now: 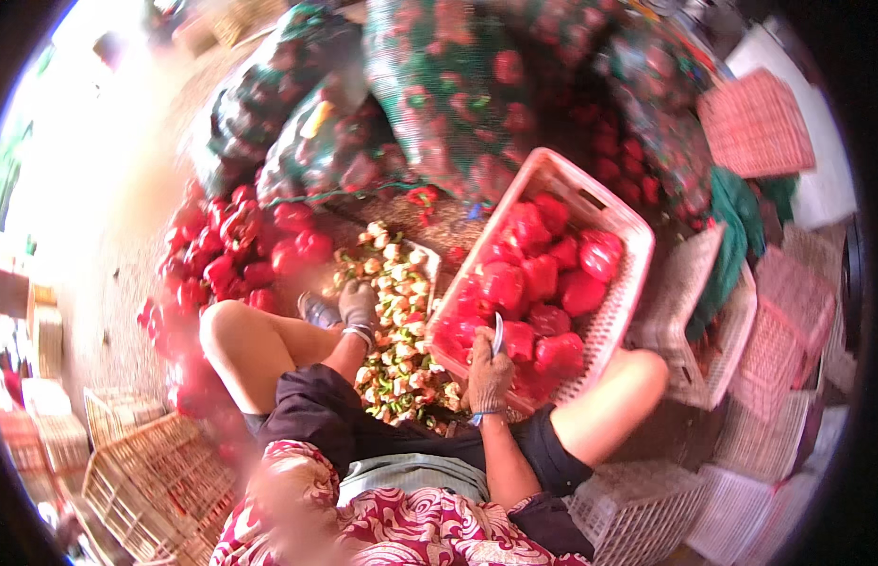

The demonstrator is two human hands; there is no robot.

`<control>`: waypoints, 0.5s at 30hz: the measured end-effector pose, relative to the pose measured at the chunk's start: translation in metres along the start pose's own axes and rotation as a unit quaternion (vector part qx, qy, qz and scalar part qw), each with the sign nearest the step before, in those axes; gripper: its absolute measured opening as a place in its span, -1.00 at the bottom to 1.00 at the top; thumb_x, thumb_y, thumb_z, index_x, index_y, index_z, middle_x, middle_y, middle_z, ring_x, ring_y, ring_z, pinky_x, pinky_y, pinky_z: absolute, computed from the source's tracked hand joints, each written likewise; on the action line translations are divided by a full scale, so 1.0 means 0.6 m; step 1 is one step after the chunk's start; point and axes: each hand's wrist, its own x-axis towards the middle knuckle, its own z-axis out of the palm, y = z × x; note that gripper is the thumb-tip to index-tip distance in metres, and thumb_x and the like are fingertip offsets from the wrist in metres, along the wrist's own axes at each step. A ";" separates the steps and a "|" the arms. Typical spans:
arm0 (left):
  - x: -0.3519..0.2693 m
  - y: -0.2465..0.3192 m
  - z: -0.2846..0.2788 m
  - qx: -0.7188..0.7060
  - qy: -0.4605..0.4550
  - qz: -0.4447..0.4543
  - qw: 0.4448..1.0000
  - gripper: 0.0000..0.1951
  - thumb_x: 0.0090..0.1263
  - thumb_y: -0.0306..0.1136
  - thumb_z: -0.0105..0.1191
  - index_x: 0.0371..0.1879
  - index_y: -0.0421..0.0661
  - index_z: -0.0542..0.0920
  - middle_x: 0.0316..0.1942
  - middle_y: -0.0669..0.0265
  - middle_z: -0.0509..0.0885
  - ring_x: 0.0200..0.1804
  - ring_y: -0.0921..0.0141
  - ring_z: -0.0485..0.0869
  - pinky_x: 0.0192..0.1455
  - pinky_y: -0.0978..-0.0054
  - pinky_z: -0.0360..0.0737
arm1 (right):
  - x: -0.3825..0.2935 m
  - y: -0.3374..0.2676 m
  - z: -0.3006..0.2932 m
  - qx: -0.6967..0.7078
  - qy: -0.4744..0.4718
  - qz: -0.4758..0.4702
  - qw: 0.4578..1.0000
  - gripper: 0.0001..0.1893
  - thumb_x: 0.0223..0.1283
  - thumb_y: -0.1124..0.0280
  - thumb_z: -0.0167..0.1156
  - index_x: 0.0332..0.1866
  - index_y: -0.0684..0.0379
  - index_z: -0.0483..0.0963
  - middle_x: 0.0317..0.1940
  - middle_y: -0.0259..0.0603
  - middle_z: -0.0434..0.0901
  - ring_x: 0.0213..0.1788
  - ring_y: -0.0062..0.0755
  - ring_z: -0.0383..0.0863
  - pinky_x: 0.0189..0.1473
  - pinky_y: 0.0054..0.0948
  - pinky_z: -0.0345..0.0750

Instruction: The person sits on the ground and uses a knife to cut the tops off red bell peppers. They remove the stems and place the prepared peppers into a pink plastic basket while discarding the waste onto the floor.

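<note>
My right hand (pixel 490 378), in a knitted work glove, is closed around a small curved-blade knife (pixel 498 334), its blade pointing up. It is at the near-left edge of a pink plastic crate (pixel 637 240). Red bell peppers (pixel 541 276) lie in that crate. My left hand (pixel 358 308), gloved too, hangs beside a sandalled foot (pixel 318 310), at the left edge of a heap of cut pepper cores (pixel 403 318) with green stems. Whether anything is in its fingers is not clear. The heap spreads between my legs, over the edge of a light-coloured tray (pixel 432 272).
Loose red peppers (pixel 226 247) are piled on the floor to the left, partly blurred. Green mesh sacks (pixel 446 106) full of peppers stand ahead. Crates (pixel 163 481) are at the left, with more stacked crates (pixel 764 396) at the right. Green netting (pixel 729 240) drapes over one.
</note>
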 end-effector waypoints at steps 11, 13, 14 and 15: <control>0.192 0.086 -0.061 0.463 0.205 0.156 0.848 -0.16 0.14 -0.14 0.29 0.42 -0.08 0.22 0.46 0.05 0.19 0.48 0.09 0.18 0.47 0.23 0.24 | -0.014 -0.035 0.045 -0.130 0.054 -0.052 0.989 -0.67 0.35 0.30 0.02 -0.10 0.36 0.60 -0.21 0.07 0.69 -0.10 -0.06 0.69 -0.03 -0.21 0.56; 0.236 0.141 -0.066 0.586 0.064 0.111 0.800 -0.20 0.12 -0.12 0.28 0.39 -0.02 0.28 0.46 0.12 0.21 0.47 0.10 0.20 0.42 0.22 0.31 | -0.013 -0.037 0.045 -0.162 0.051 -0.019 0.985 -0.68 0.34 0.32 0.03 -0.10 0.37 0.59 -0.23 0.03 0.69 -0.13 -0.08 0.69 -0.04 -0.22 0.56; 0.270 0.148 -0.065 0.600 -0.002 0.040 0.799 -0.23 0.12 -0.09 0.28 0.36 -0.02 0.31 0.40 0.14 0.30 0.42 0.11 0.29 0.37 0.24 0.39 | -0.013 -0.042 0.046 -0.176 0.046 -0.011 0.983 -0.68 0.34 0.32 0.02 -0.10 0.37 0.58 -0.23 0.02 0.68 -0.13 -0.10 0.68 -0.04 -0.23 0.56; 0.300 0.146 -0.075 0.606 -0.065 -0.036 0.792 -0.25 0.12 -0.06 0.28 0.33 -0.02 0.35 0.34 0.15 0.39 0.37 0.12 0.39 0.31 0.25 0.47 | -0.012 -0.057 0.051 -0.192 0.036 -0.008 0.981 -0.69 0.34 0.32 0.02 -0.10 0.37 0.58 -0.24 0.01 0.68 -0.14 -0.11 0.68 -0.04 -0.23 0.55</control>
